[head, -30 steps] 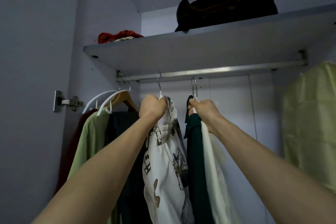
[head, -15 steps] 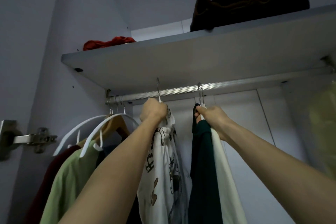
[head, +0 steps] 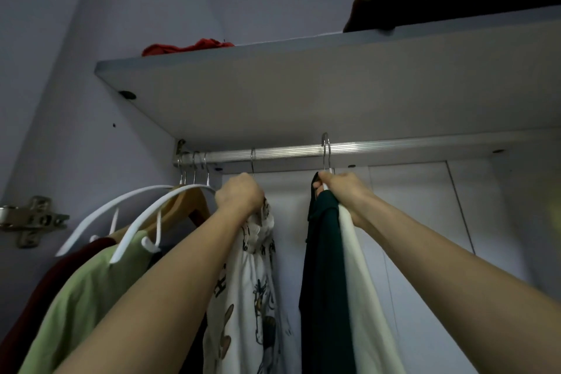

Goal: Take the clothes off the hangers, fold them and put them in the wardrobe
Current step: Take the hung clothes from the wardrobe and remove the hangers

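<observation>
Hangers (head: pixel 326 155) — thin metal hooks — hands gripping.

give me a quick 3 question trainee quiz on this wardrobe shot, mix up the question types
1. True or false: the left hand grips the top of the white printed garment just below the rail.
2. Multiple choice: what lies on the shelf at its left end? A) a red cloth B) a yellow bag C) a pair of shoes
3. Fill in: the right hand has its grip on a hanger that carries a dark green garment and a ____ one beside it.

Key: 1 true; 2 A, the red cloth; 3 cream, the cream garment.
</observation>
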{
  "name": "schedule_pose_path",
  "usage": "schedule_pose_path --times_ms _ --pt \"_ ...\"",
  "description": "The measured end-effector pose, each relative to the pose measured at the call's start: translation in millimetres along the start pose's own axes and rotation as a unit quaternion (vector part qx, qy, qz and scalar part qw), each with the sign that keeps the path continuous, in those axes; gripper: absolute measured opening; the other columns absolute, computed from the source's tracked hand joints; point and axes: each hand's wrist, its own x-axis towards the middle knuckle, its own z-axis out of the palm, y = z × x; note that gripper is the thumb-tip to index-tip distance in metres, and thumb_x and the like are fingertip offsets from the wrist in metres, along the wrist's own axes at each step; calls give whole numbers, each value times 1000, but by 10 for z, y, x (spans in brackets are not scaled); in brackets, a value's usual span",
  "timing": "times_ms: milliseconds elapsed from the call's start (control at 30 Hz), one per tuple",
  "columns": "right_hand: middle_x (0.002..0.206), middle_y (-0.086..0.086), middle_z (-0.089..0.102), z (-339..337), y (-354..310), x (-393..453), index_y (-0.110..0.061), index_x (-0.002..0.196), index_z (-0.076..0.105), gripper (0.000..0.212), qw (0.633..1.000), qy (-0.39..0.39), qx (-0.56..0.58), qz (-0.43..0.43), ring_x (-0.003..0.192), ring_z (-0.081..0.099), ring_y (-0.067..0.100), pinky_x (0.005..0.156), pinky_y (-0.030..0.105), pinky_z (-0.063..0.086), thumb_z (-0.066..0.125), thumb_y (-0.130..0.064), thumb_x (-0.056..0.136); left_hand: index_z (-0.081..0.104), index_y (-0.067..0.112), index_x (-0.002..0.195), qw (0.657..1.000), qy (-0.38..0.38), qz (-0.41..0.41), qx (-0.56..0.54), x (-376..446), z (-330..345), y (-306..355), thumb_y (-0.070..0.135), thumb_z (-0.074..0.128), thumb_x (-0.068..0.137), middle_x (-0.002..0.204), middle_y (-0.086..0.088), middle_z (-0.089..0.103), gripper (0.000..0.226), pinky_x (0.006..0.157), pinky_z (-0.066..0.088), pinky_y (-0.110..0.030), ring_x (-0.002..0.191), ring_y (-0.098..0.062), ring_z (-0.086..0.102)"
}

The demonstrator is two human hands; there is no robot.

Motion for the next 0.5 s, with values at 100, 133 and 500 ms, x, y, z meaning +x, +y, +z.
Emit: schedule_pose_path --times_ms 100,133,500 --pt "94 12 67 164 -94 151 -2 109 53 22 1000 -1 -18 -23 82 60 23 90 40 53 51 -21 99 57 6 111 998 1 49 28 -99 -66 0 18 46 95 107 -11 60 22 74 42 -35 90 -28 54" --pt "98 13 67 200 -126 201 -3 113 49 23 999 -2 -26 -26 85 60 25 92 41 52 51 -21 99 56 8 114 997 -6 70 27 -137 -84 -17 19 45 95 112 -12 59 25 77 44 -36 93 -29 55" --pt "81 12 63 239 57 291 0 101 53 20 991 -86 -77 74 41 54 18 41 23 49 50 -19 101 65 1 96 989 -12 74 -124 -443 -177 -158 9 46 91 77 -12 59 21 56 37 -29 64 -26 50"
